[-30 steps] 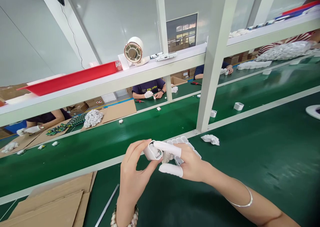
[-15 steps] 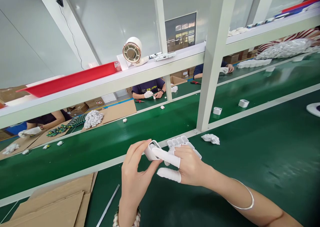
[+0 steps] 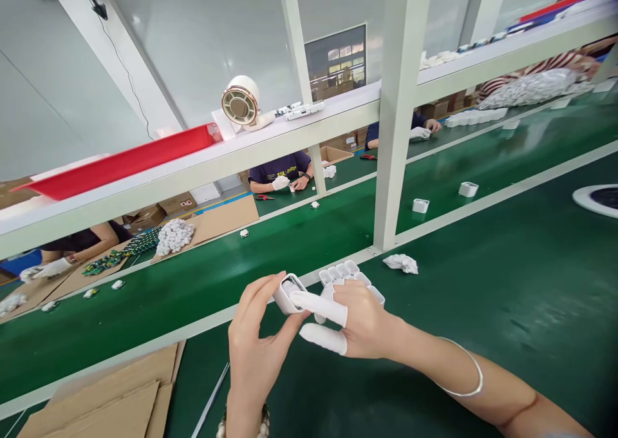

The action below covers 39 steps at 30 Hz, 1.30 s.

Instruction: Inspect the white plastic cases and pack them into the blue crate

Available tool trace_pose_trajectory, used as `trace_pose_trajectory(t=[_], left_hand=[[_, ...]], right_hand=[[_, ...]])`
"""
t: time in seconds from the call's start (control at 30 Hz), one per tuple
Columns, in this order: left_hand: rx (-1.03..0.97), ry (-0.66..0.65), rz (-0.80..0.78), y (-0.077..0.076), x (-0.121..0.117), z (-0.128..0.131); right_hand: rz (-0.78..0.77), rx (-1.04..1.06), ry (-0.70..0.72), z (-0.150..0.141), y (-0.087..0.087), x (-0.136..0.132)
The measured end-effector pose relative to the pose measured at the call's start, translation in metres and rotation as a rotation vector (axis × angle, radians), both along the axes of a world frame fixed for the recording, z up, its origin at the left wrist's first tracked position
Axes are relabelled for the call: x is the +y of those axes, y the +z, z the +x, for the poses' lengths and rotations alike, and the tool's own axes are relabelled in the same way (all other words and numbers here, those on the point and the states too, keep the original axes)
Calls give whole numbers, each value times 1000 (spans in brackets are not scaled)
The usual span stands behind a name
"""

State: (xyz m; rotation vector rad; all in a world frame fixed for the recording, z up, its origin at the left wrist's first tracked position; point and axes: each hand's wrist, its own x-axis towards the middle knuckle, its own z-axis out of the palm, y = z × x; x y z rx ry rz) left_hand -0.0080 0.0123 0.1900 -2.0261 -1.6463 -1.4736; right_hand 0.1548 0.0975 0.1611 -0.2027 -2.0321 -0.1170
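Observation:
A small white box-shaped plastic housing (image 3: 281, 301) is gripped between the thumb and fingers of my left hand (image 3: 255, 344), its open end tilted toward the right. My right hand (image 3: 364, 319) wears white finger covers. Its index finger reaches into the housing's opening, and the thumb is held apart below. The other right fingers are partly hidden, and I see nothing held in that hand. Behind it, several white open-topped housings (image 3: 348, 268) sit in rows on the green bench. A crumpled white piece (image 3: 402, 263) lies farther right.
Tweezers (image 3: 211, 398) and cardboard sheets (image 3: 103, 399) lie on my left. Beyond runs a green conveyor (image 3: 212, 270) carrying small parts and white housings (image 3: 468, 189). A white post (image 3: 393, 135) and a shelf with a red tray (image 3: 125, 164) stand ahead. Co-workers sit across.
The camera view has shifted slightly, so the scene sits a little farther left. My right index finger stays in the housing, and the left hand keeps its hold.

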Motion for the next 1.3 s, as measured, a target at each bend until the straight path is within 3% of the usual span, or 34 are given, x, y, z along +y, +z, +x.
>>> trace_pose_trajectory(t=[0.13,0.3,0.37,0.5,0.57,0.73,0.93,1.13,1.3], left_hand=[[60,37,16,1,-2,-4],[115,26,-29,2,-3,-6],[79,3,-47,3,-3,-4],[8,-49,-43,4,-3,1],[5,-54,-30,4,-3,2],[0,-38,-18,3,-2,0],[25,-33,-44,3,-3,-1],[0,-45,-50,2,-1,-2],[-88,-43,-66,1,-2,0]], right_hand=[[236,-123,-112,2,-3,9],[140,-292,-117,4,2,21],[32,-275,9,5,4,23],[-267,-47,408,6,8,21],[-325,0,451,6,9,18],[-247,-143,285,5,5,16],[-3,-139,44,4,3,19],[76,-216,-6,4,3,22],[-74,-263,92,5,8,21]])
